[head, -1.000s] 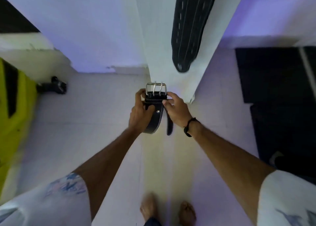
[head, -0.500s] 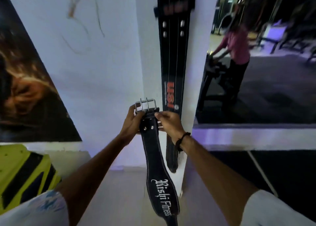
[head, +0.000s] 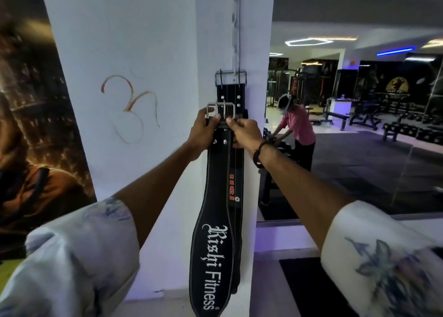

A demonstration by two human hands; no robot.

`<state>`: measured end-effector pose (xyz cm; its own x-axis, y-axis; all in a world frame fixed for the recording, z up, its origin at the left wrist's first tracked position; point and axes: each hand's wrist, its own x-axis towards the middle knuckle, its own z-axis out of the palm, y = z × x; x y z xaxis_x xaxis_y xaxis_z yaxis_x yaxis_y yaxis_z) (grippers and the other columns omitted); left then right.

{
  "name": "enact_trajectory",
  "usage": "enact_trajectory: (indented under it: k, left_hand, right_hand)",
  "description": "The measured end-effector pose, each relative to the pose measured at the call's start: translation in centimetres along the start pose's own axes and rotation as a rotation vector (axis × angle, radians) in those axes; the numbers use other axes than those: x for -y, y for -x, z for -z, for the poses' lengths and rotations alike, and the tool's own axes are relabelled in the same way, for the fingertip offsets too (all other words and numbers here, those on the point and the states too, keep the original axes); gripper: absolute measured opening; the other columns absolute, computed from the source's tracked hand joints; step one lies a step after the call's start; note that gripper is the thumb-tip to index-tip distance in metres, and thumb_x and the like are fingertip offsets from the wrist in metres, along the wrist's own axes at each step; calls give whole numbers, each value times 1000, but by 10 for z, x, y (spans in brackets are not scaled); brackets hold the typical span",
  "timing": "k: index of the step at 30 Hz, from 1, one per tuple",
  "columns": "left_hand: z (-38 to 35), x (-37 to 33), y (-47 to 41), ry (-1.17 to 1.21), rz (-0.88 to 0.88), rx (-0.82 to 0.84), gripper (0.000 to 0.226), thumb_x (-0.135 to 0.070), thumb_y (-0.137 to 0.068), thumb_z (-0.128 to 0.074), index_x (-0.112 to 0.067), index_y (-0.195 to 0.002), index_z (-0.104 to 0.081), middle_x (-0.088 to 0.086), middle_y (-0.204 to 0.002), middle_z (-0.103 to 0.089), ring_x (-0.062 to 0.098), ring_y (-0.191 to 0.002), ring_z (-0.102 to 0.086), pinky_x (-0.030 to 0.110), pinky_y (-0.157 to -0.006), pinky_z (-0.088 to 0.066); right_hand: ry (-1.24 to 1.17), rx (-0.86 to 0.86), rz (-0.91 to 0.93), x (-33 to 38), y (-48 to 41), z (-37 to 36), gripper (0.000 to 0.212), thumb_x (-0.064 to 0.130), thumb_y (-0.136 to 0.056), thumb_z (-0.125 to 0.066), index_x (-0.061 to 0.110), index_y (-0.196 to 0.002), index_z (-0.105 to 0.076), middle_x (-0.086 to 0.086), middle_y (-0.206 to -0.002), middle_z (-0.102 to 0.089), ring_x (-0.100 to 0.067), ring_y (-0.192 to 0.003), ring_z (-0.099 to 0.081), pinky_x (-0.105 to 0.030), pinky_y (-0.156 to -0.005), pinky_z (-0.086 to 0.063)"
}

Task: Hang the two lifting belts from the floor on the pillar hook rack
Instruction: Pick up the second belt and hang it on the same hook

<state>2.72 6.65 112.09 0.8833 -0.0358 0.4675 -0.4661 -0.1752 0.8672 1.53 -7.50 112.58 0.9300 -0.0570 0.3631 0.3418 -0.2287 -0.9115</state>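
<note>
Left hand: my left hand is closed on the left side of the belt's top end, thumb across the front just under the buckle, fingers wrapped behind.
Right hand: my right hand is closed on the right side of the same end, thumb pressed on the front edge; a dark band sits on that wrist.
Held belt: the black belt with white "Rishi Fitness" lettering hangs straight down from my two hands, in front of the pillar, with its silver buckle standing up above my fingers.
Buckle position: the buckle is below the rack's hooks and overlaps the upper part of the other belt; I cannot tell whether it touches it.
Hung belt: a second black belt with red lettering hangs on the pillar behind the one I hold, with its own buckle caught on a hook.
Hook rack: the metal hook rack runs vertically up the pillar's face, with several bare hooks above the hung belt.
Pillar: the white pillar stands directly ahead of me.
Surroundings: a mirror to the right shows gym equipment and a person in a pink shirt.
</note>
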Motion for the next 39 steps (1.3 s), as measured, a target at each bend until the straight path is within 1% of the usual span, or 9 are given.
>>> enact_trajectory:
  k: [6, 13, 16, 20, 25, 31, 33, 36, 39]
  left_hand:
    - [1, -59, -15, 83, -129, -34, 32, -29, -105, -47, -21, -136, -44, 6, -110, -65, 17, -93, -66, 36, -81, -57]
    - [2, -99, -27, 117, -169, -137, 34, -28, -105, -45, -19, -138, -43, 3, -104, -61, 8, -78, -62, 19, -57, -51]
    - [-1, -93, -22, 101, -173, -105, 33, -27, -105, -46, -17, -137, -43, 1, -102, -63, 9, -79, -63, 30, -68, -50]
    - [-10, -84, -21, 135, -190, -89, 28, -26, -106, -46, -20, -132, -44, -3, -98, -66, 10, -81, -65, 36, -75, -51]
    - [-12, -105, -31, 140, -193, -90, 31, -27, -106, -44, -20, -136, -42, -4, -95, -64, 7, -75, -63, 19, -54, -50]
    - [-16, -98, -39, 229, -160, -188, 31, -25, -105, -45, -20, -136, -46, -3, -94, -62, 4, -69, -61, 17, -52, -49]
    - [-16, -92, -41, 220, -138, -187, 33, -27, -105, -46, -20, -137, -46, -2, -98, -63, 4, -74, -62, 18, -58, -51]
    - [-19, -84, -45, 189, -169, -151, 34, -28, -105, -48, -18, -138, -47, -4, -98, -66, -1, -75, -64, 14, -60, -52]
    - [-22, -79, -44, 188, -207, -126, 37, -30, -104, -50, -19, -139, -47, 0, -110, -67, 4, -89, -67, 15, -70, -52]
  right_hand:
    - [-9, -88, 152, 48, -1, 15, 38, 37, -96, -62, -1, -94, -66, -20, -86, -70, -32, -80, -71, -48, -76, -63]
    - [242, 136, 139, -54, 82, -9, 44, 33, -97, -63, 21, -60, -41, 8, -56, -38, -9, -52, -37, -30, -57, -35]
    - [166, 86, 176, -16, 52, 6, 41, 38, -99, -58, 6, -74, -57, -2, -63, -48, -15, -58, -45, -28, -60, -40]
    - [85, -34, 206, 59, -5, 39, 42, 36, -97, -62, -6, -98, -67, -8, -79, -63, -20, -70, -61, -43, -69, -58]
    - [-44, -38, 230, 58, -9, 39, 20, 32, -97, -62, 19, -82, -66, 3, -72, -61, -15, -66, -57, -34, -61, -51]
    - [159, 118, 243, -21, 45, 23, 41, 29, -95, -66, 18, -66, -39, 5, -60, -31, -12, -56, -30, -30, -56, -26]
    - [195, 128, 242, -18, 37, 28, 35, 27, -93, -68, 18, -67, -47, 6, -60, -40, -11, -56, -39, -27, -56, -34]
    - [-28, 39, 186, 22, 10, 34, 19, 29, -95, -66, 15, -106, -61, 0, -89, -62, -13, -70, -58, -30, -57, -52]
    - [-101, -14, 185, 56, -16, 43, 15, 27, -95, -65, 14, -103, -60, -6, -92, -65, -13, -62, -57, -30, -52, -53]
